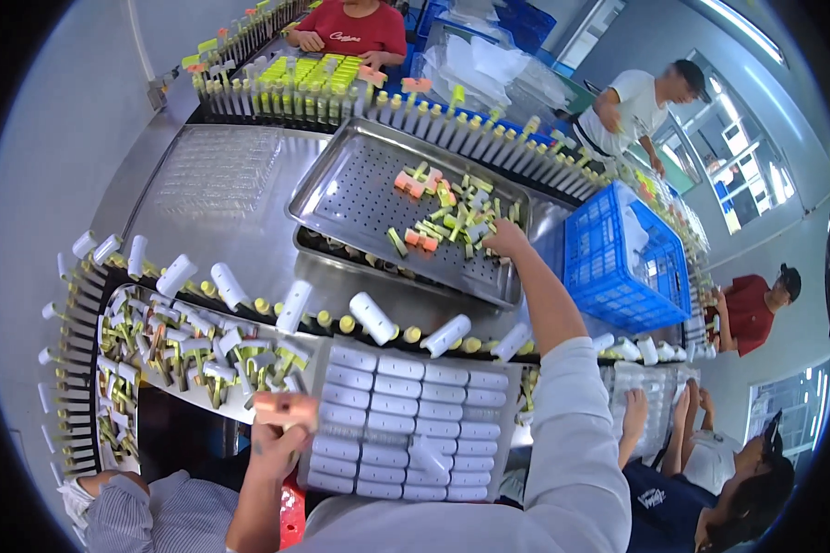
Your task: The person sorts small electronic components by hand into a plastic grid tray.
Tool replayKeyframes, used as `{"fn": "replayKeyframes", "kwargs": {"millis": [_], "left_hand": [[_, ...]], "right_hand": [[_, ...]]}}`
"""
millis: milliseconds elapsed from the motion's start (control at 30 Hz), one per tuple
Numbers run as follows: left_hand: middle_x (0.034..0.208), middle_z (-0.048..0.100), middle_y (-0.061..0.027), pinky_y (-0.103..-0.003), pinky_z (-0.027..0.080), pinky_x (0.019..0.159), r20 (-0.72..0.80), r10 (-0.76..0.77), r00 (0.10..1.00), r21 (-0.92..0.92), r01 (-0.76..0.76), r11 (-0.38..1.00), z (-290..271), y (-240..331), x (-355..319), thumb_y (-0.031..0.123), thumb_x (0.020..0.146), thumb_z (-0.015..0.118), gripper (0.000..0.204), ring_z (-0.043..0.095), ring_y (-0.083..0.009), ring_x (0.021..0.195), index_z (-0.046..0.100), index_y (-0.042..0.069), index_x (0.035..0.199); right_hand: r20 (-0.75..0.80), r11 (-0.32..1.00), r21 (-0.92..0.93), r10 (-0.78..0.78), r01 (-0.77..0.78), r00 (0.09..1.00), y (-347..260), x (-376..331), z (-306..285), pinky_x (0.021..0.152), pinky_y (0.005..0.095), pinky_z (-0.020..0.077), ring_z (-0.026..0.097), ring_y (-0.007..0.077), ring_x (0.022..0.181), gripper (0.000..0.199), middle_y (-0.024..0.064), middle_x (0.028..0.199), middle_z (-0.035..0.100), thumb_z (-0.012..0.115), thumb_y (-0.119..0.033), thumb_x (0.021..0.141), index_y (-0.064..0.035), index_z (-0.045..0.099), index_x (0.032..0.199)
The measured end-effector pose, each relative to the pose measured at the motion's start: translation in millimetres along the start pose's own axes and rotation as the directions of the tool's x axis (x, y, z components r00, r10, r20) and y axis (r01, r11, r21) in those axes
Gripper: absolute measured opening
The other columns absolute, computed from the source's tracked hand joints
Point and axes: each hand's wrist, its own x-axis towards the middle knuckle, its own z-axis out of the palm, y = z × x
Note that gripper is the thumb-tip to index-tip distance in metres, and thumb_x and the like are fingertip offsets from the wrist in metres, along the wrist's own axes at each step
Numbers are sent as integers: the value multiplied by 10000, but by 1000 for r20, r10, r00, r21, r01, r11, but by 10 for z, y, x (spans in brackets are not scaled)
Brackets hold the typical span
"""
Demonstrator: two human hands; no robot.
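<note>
My left hand is closed around a salmon-orange blocky plastic piece, held upright near the front edge. At the end of my outstretched arm, my right hand reaches into a perforated metal tray. Its fingers are bunched together among a loose pile of small yellow-green and whitish parts; what they grip, if anything, cannot be made out. More orange pieces lie in that pile. In front of me sits a tray of white oval-ended plastic pieces in rows, with one piece lying askew on top.
A conveyor of upright holders bends around, carrying white pieces. Mixed parts fill a bin on the left. A blue crate stands right; clear plastic trays lie at back left. Co-workers sit and stand around the line.
</note>
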Motion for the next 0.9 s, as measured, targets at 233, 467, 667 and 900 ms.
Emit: {"fn": "replayKeyframes", "kwargs": {"millis": [233, 467, 667, 900], "left_hand": [[616, 498, -43, -255, 351, 431, 102, 80, 992, -84, -71, 994, -470, -14, -20, 404, 884, 620, 347, 448, -120, 451, 483, 97, 971], [654, 487, -48, -273, 408, 514, 118, 224, 967, 161, -242, 957, -86, 0, 407, 310, 951, 547, 308, 469, -150, 526, 506, 41, 809], [696, 529, -68, -266, 460, 524, 165, 248, 955, -59, -241, 969, 61, 106, 285, 223, 944, 551, 261, 558, -156, 578, 523, 11, 794], [1086, 594, -154, -336, 503, 724, 340, 568, 750, 635, -628, 450, 607, 460, 185, 211, 937, 552, 211, 589, -245, 988, 616, 9, 933]], "right_hand": [[2, 979, -157, 133, -131, 991, -381, 233, 353, 905, 420, 478, 557, 339, 1123, 754, 196, 1180, 590, 788, -410, 647, -49, 487, 1237], [130, 986, -152, 91, -71, 987, -271, 119, 206, 914, 415, 460, 564, 362, 1111, 793, 216, 1213, 568, 754, -435, 609, 4, 468, 1204], [540, 867, 418, 5, -273, 842, -449, -291, -377, 539, 249, 396, 428, 108, 610, 570, -4, 793, 463, 595, -326, 758, -101, 468, 1266], [450, 625, 774, -653, 98, 609, -1323, -1814, -999, 601, 229, 385, 475, 85, 707, 499, 6, 839, 510, 575, -180, 763, -62, 476, 1238]]}}
